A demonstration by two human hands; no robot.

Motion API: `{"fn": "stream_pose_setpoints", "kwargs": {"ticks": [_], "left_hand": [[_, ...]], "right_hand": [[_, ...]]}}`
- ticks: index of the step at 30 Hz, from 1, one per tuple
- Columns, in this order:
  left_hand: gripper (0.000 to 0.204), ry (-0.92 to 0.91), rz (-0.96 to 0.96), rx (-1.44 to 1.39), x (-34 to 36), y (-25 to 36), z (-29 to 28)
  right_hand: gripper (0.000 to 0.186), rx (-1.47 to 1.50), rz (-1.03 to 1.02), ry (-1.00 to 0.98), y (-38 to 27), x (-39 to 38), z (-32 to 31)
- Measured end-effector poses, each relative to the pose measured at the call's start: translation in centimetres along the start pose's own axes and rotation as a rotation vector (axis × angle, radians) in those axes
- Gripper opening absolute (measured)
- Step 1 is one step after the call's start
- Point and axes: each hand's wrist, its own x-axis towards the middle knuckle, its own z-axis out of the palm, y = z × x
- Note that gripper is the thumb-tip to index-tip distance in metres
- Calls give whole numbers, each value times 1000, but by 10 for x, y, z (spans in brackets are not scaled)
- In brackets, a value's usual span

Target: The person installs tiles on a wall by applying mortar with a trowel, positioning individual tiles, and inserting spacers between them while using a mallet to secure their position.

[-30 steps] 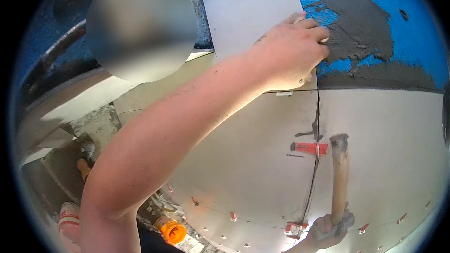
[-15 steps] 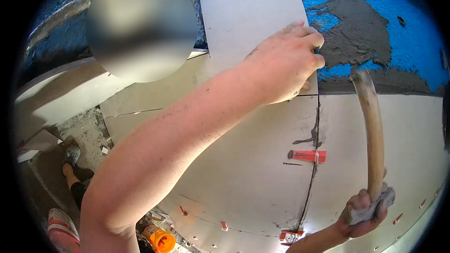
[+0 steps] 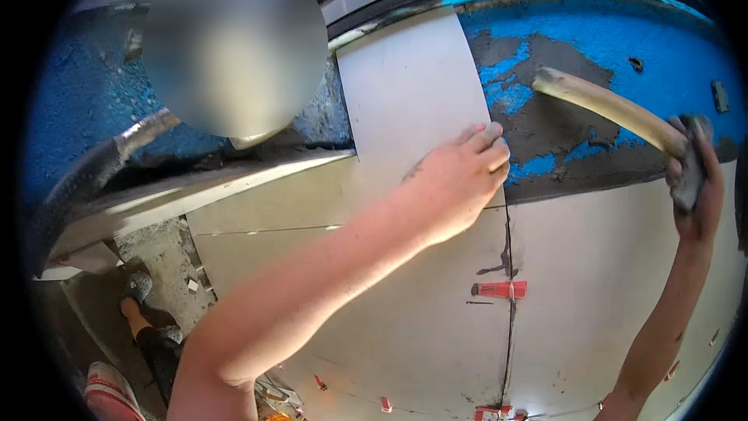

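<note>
My left hand (image 3: 467, 171) rests over the lower right edge of a white tile (image 3: 401, 74), fingers curled at that edge beside grey mortar (image 3: 565, 97) spread on a blue wall surface (image 3: 623, 23). My right hand (image 3: 693, 183), raised at the right, is closed on the grey head of a hammer (image 3: 619, 113), with its wooden handle pointing left over the mortar. Below both hands are larger beige tiles (image 3: 584, 281) with dark mortar smears along their joint and a red levelling wedge (image 3: 499, 289) across it.
A metal tube (image 3: 89, 168) runs at the left, above a pale ledge (image 3: 156, 195). Lower left are a foot and dark-clad leg (image 3: 156, 355) on rough concrete and a red-and-white bucket (image 3: 109, 390). More small levelling wedges (image 3: 386, 405) line the lower joint. A blurred circle hides the upper left.
My right hand has risen steeply from the lower right with the hammer, its handle swinging from upright to slanting left. My left hand appears lower in view, still at the tile's edge.
</note>
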Motion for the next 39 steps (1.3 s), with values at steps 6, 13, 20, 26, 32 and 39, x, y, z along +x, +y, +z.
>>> {"fn": "stream_pose_setpoints", "kwargs": {"ticks": [6,13,20,26,32,39], "left_hand": [[46,-122,5,74,4,8,-13],[47,-129,15,70,6,8,-11],[53,60,-109,-56,-11,16,-3],[43,316,-758,-560,-101,39,10],[28,73,-1102,-568,-143,14,35],[55,-314,-1001,-493,-116,-27,13]], "right_hand": [[47,-55,206,-133,-6,49,43],[39,-118,255,-177,-7,64,45],[41,-97,301,-86,-5,66,58],[43,-79,353,-127,9,73,40],[41,-48,376,-157,17,77,32],[44,-72,391,-265,-1,78,41]]}}
